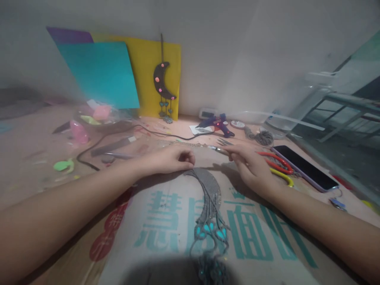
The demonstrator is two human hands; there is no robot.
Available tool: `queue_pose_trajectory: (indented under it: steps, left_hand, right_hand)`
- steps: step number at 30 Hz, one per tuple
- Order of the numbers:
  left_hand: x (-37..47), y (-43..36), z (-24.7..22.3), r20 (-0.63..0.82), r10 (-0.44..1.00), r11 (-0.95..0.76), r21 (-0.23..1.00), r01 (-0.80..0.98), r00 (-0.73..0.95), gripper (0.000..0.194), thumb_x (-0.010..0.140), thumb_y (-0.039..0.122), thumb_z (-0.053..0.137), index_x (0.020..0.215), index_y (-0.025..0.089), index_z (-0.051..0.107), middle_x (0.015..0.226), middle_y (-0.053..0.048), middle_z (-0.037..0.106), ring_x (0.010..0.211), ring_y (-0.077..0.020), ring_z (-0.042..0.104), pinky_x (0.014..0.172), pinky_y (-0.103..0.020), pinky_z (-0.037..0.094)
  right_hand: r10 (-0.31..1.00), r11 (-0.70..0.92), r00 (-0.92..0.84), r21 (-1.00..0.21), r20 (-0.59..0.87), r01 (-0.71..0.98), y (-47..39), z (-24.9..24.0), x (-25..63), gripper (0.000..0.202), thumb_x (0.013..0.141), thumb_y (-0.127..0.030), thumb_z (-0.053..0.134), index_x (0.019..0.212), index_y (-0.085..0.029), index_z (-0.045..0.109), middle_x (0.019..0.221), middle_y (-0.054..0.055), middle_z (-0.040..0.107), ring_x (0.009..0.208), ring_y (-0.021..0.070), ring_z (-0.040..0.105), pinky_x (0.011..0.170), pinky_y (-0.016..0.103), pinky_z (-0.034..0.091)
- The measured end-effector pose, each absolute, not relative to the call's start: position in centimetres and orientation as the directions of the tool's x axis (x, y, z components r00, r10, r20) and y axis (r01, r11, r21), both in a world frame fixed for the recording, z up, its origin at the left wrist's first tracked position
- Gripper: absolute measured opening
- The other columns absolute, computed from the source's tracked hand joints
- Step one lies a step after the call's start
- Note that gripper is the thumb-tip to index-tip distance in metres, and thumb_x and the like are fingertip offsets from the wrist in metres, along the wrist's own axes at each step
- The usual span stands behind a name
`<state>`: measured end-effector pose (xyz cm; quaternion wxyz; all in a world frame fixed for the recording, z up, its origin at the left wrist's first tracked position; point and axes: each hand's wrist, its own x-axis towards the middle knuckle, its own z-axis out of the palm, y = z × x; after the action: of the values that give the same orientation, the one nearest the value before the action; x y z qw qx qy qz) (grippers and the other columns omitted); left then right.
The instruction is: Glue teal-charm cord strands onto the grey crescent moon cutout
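A grey crescent-moon ornament (pixel 213 188) lies on the printed cardboard in front of me. Cords run along it to turquoise teardrop pieces (pixel 209 227) and a grey tassel bundle (pixel 211 267) at the bottom. At the crescent's upper tip, my left hand (pixel 173 159) is closed in a pinch, its fingertips against that tip. My right hand (pixel 252 166) grips a slim pen-like tool (pixel 219 150) with a pale metallic end pointing left, held above the cardboard. The exact kind of tool is too blurred to tell.
A finished-looking dark moon hanging (pixel 160 81) rests against a yellow sheet (pixel 142 67), beside a turquoise sheet (pixel 101 73). Behind my hands lies a glue gun (pixel 218 124) with its cord. To the right are red-handled pliers (pixel 279 162), a phone (pixel 305 167) and grey yarn (pixel 264 137).
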<state>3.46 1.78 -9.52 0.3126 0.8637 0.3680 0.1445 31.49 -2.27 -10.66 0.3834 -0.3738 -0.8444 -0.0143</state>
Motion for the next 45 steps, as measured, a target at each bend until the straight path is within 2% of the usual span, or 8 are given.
queue_pose_trajectory:
  steps: [3,8,11,15,29,37,41,45]
  left_hand:
    - [3.3,1.7,-9.6,0.029,0.806,-0.424,0.726,0.542,0.592,0.033,0.093,0.049,0.055,0.095,0.019,0.069,0.095,-0.005,0.074,0.086,-0.0192,0.068,0.076,-0.029,0.051]
    - [3.9,0.1,-8.1,0.019,0.896,-0.220,0.887,0.406,0.443,0.046,0.098,0.057,0.046,0.110,0.021,0.072,0.110,-0.009,0.075,0.092,-0.0211,0.071,0.071,-0.029,0.054]
    - [4.3,-0.9,-7.0,0.148,0.872,-0.396,0.776,0.492,0.467,0.037,0.090,0.056,0.062,0.102,0.024,0.077,0.108,-0.004,0.075,0.099,-0.0230,0.068,0.083,-0.032,0.053]
    - [4.6,-1.5,-6.9,0.240,0.842,-0.504,0.671,0.545,0.484,0.030,0.090,0.050,0.064,0.100,0.025,0.077,0.103,-0.001,0.075,0.099,-0.0218,0.066,0.090,-0.032,0.049]
    - [4.7,-1.3,-7.2,0.191,0.855,-0.480,0.645,0.595,0.483,0.019,0.088,0.035,0.057,0.082,0.021,0.068,0.082,0.002,0.069,0.078,-0.0174,0.062,0.070,-0.028,0.042]
    - [4.5,-1.0,-7.0,0.188,0.866,-0.469,0.627,0.621,0.464,0.019,0.083,0.027,0.057,0.090,0.021,0.073,0.093,0.000,0.072,0.083,-0.0187,0.065,0.072,-0.029,0.045]
    - [4.1,-0.9,-6.9,0.163,0.891,-0.428,0.613,0.664,0.425,0.022,0.085,0.034,0.059,0.097,0.024,0.075,0.096,0.000,0.074,0.086,-0.0208,0.065,0.072,-0.029,0.046]
    - [4.4,-1.2,-7.2,0.259,0.849,-0.512,0.621,0.593,0.462,0.024,0.089,0.042,0.061,0.097,0.023,0.074,0.101,-0.001,0.074,0.096,-0.0212,0.065,0.084,-0.031,0.047]
  right_hand:
    - [0.589,0.752,-0.511,-0.193,0.626,0.631,-2.2,-10.9,31.6,0.031,0.101,-0.014,0.044,0.121,-0.020,0.066,0.109,0.009,0.076,0.097,0.0221,0.071,0.083,0.037,0.056]
    - [0.570,0.764,-0.556,-0.141,0.605,0.630,-2.3,-11.0,31.6,0.027,0.102,-0.018,0.049,0.122,-0.019,0.066,0.110,0.010,0.076,0.098,0.0229,0.072,0.082,0.036,0.057]
    - [0.572,0.762,-0.557,-0.137,0.603,0.633,-2.5,-10.9,31.5,0.026,0.102,-0.018,0.049,0.122,-0.019,0.067,0.109,0.011,0.076,0.097,0.0228,0.071,0.081,0.036,0.057]
    - [0.566,0.763,-0.565,-0.124,0.600,0.634,-2.6,-10.7,31.2,0.027,0.102,-0.017,0.048,0.121,-0.020,0.066,0.106,0.009,0.075,0.094,0.0215,0.071,0.081,0.036,0.057]
    - [0.498,0.788,-0.623,-0.015,0.603,0.616,-2.6,-10.4,30.7,0.026,0.104,-0.019,0.046,0.119,-0.017,0.068,0.093,0.010,0.074,0.081,0.0210,0.068,0.070,0.033,0.054]
    - [0.494,0.781,-0.596,-0.022,0.633,0.624,-2.5,-10.4,30.9,0.024,0.103,-0.018,0.049,0.118,-0.017,0.067,0.099,0.011,0.075,0.089,0.0218,0.069,0.077,0.035,0.056]
    - [0.539,0.760,-0.560,-0.078,0.629,0.645,-2.4,-10.5,31.1,0.024,0.102,-0.020,0.051,0.119,-0.020,0.068,0.100,0.010,0.075,0.090,0.0217,0.070,0.077,0.036,0.057]
    - [0.531,0.769,-0.578,-0.066,0.620,0.635,-2.5,-10.5,31.0,0.025,0.103,-0.020,0.049,0.119,-0.020,0.068,0.101,0.010,0.075,0.090,0.0217,0.071,0.077,0.036,0.058]
